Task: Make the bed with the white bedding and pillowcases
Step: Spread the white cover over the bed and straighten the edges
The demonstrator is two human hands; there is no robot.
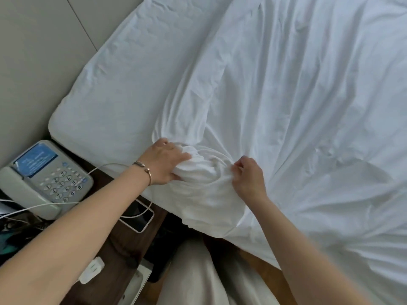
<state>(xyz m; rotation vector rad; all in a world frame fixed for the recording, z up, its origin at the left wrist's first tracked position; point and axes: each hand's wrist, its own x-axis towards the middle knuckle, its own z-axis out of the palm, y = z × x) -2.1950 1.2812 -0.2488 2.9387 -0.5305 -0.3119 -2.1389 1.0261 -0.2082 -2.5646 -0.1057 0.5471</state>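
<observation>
A loose white sheet (297, 102) lies rumpled across the bed and hangs over its near edge. Under it the mattress (123, 91) shows at the head end, covered in smooth white fabric. My left hand (164, 160), with a thin bracelet on the wrist, grips a bunched fold of the sheet at the bed's near edge. My right hand (248, 175) pinches the same bunch a little to the right. The gathered cloth bulges between both hands.
A dark wooden nightstand (123, 243) stands left of the bed, carrying a grey desk phone (46, 177), a smartphone (138, 216) on a white cable, and a white plug adapter (91, 269). A beige wall (37, 51) is behind. My light trousers (189, 271) touch the bed frame.
</observation>
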